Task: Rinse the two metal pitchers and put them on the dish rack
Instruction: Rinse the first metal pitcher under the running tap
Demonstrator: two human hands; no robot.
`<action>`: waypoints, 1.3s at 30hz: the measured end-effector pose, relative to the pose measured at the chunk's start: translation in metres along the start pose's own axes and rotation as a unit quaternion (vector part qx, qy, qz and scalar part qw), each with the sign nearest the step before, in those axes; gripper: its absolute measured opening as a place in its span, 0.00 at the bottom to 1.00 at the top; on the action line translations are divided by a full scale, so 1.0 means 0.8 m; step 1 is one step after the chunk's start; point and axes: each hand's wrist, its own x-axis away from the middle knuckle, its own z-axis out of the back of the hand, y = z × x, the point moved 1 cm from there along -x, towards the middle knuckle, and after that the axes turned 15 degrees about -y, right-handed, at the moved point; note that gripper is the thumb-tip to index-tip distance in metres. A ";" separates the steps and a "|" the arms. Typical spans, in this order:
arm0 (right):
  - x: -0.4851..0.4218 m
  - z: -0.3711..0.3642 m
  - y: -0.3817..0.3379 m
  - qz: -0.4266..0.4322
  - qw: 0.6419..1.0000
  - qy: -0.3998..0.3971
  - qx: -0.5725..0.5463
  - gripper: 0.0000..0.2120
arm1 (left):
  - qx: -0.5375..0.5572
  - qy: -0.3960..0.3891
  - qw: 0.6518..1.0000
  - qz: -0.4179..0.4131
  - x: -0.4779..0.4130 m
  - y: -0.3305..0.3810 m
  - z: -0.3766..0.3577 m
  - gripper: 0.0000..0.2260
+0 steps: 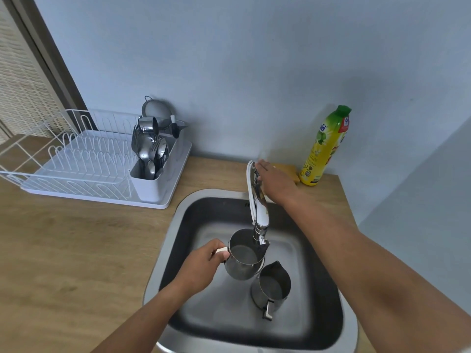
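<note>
Grips one pitcher (242, 261) by its handle with the left hand (201, 266), beneath the faucet (260, 207) spout. Lays the right hand (276, 184) on the faucet top, clasp impossible to tell. Shows the other pitcher (271, 286) upright in the sink (193, 220), at five o'clock from the first, and the dish rack (84, 161) at ten o'clock.

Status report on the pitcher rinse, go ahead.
Left hand grips first pitcher under faucet. Right hand on faucet top. Second pitcher upright in sink. Neither on dish rack yet.

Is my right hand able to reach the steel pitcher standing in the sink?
Probably yes: the right hand is only at the chrome faucet, and the steel pitcher stands unobstructed nearby.
</note>
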 end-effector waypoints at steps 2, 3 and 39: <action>0.002 0.002 -0.001 -0.002 1.000 -0.001 0.004 0.28 | -0.005 -0.003 1.000 -0.003 0.000 0.000 -0.001 0.05; 0.002 0.003 -0.002 -0.002 1.000 -0.003 0.007 0.28 | -0.007 -0.005 1.000 -0.004 0.000 0.000 -0.001 0.05; 0.103 -0.023 0.009 -0.104 0.922 0.075 -0.366 0.27 | 0.000 -0.013 1.000 0.002 0.002 -0.002 -0.006 0.04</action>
